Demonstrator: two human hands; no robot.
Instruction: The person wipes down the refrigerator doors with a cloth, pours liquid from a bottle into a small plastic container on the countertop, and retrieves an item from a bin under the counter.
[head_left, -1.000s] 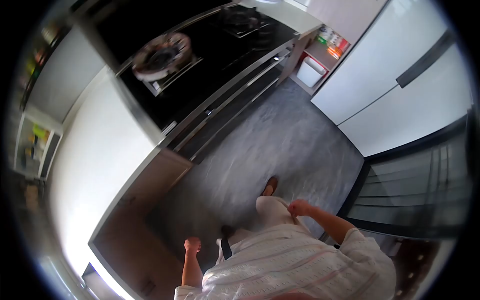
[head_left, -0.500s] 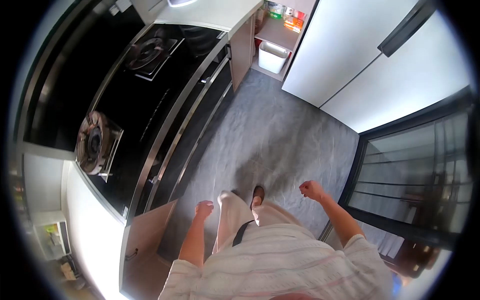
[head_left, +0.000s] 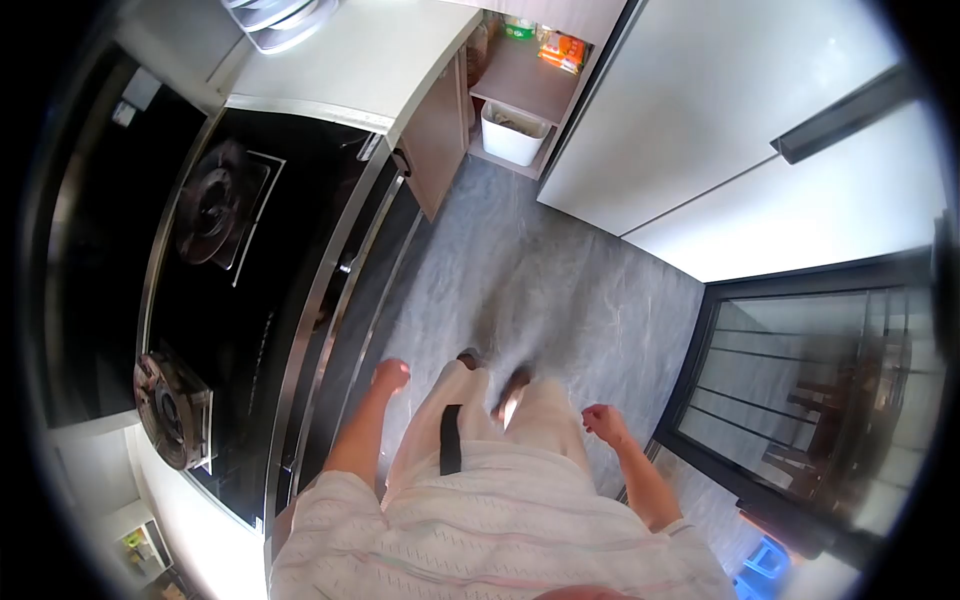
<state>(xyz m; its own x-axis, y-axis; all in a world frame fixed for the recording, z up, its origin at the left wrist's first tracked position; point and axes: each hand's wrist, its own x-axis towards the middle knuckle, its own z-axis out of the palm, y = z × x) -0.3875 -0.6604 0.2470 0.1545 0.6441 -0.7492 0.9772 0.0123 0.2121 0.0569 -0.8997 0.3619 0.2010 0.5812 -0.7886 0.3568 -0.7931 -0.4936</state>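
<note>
My left hand hangs low over the floor beside the dark front of the stove unit, its fingers curled in with nothing showing in them. On the other side of my body, my right hand hangs over the grey floor, fingers bent inward and no object visible. Neither hand touches anything. Between them are my light trousers with a black strap hanging down the front, and my shoes below.
A black gas stove with two burners runs along the left, joining a pale counter. Ahead stands a white bin under a shelf with packets. A white fridge and a dark-framed glass door line the right. A blue stool is lower right.
The stove, bin and fridge have moved nearer in view as I walk forward. My left hand has swung forward and my right hand back towards my body. My feet have changed position.
</note>
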